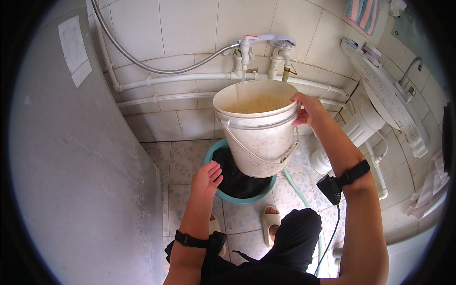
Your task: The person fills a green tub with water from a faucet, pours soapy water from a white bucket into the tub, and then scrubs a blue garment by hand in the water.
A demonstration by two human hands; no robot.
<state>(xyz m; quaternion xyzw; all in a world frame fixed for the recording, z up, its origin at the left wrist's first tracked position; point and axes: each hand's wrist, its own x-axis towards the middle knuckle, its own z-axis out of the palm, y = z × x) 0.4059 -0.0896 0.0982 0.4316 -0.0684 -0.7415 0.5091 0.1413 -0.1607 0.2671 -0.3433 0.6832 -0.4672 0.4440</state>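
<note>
My right hand (308, 108) grips the rim of a white plastic bucket (260, 142), with the thumb at the top edge and fingers on the outer side. The bucket's wire handle hangs down at its front. Water runs from a white tap (245, 53) into the bucket, which holds yellowish-looking water. Below and partly hidden by the bucket is a teal basin (229, 197) with dark cloth (231, 181) inside. My left hand (206, 176) is empty, palm turned up and fingers slightly apart, near the basin's left side. What supports the bucket's base cannot be told.
A shower head (283, 42) with a metal hose (156, 71) rests behind the taps, above white wall pipes (185, 77). At the right are a washbasin (388, 99) and a hanging cloth (431, 188). A green hose (297, 188) crosses the tiled floor. A grey panel (96, 160) stands left.
</note>
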